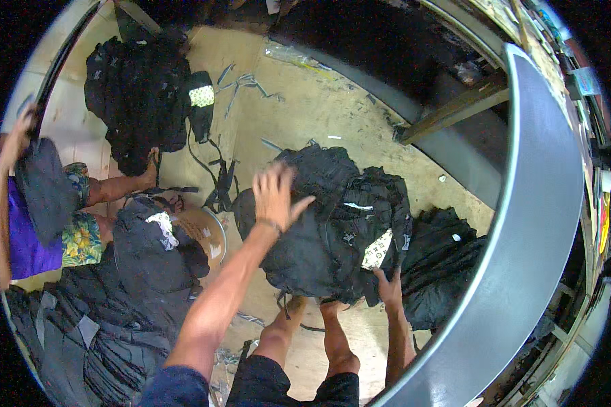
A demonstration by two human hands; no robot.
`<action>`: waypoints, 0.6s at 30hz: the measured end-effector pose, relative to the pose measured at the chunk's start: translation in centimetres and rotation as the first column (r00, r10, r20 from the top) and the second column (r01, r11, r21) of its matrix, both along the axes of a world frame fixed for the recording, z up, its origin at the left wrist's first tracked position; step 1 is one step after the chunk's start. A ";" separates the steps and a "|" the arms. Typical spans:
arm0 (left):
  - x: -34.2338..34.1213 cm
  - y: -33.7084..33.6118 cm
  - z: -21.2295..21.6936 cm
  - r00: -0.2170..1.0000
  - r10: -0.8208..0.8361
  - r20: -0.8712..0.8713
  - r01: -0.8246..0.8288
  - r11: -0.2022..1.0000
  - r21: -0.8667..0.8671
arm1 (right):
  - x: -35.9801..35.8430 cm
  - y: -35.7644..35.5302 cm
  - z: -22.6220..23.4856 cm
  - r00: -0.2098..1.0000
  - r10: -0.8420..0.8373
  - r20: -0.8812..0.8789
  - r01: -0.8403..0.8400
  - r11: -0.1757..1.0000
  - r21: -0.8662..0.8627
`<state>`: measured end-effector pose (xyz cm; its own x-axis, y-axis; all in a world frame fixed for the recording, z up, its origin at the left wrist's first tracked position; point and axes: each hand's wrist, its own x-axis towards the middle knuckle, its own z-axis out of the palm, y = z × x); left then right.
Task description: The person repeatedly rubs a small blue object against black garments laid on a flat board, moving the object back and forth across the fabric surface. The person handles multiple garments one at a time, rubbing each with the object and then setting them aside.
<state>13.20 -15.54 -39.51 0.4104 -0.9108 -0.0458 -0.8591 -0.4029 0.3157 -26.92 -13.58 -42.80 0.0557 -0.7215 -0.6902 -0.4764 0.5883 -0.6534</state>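
A pile of black fabric bags with straps (305, 234) lies on the floor in front of my legs. My left hand (275, 193) is over its left side, fingers spread and slightly blurred, holding nothing; I cannot tell whether it touches the cloth. On the right of the pile is a black bag (346, 234) bearing a cream patterned patch (377, 249) and a small white strip. The fingers of my right hand (389, 288) close on this bag's lower right edge, just below the patch. Part of that grip is hidden by the fabric.
More black fabric (441, 264) lies to the right, beside a curved grey surface (543, 203). Dark bags (136, 95) and a heap (95, 325) are at left, near a seated person (30, 224) holding dark cloth. Straps and scraps (241, 85) litter the floor. A wooden beam (455, 108) slants behind.
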 end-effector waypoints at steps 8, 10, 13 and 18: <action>-5.3 1.9 -2.3 0.942 -0.334 -0.022 0.320 0.879 0.352 | -3.9 12.0 8.2 0.948 0.203 -0.246 -0.233 0.968 -0.098; -5.4 1.0 -0.9 0.892 -0.452 -0.019 0.389 0.747 0.539 | -4.6 15.3 9.8 0.952 0.173 -0.252 -0.194 0.979 -0.061; -5.8 -0.3 4.9 0.829 -0.536 -0.157 0.527 0.658 0.537 | -6.8 20.1 11.3 0.959 0.163 -0.233 -0.172 0.985 -0.015; -3.8 -9.4 13.4 0.978 -0.209 -0.017 0.204 0.964 -0.171 | -11.9 23.8 13.2 0.949 0.228 -0.216 -0.222 0.974 0.051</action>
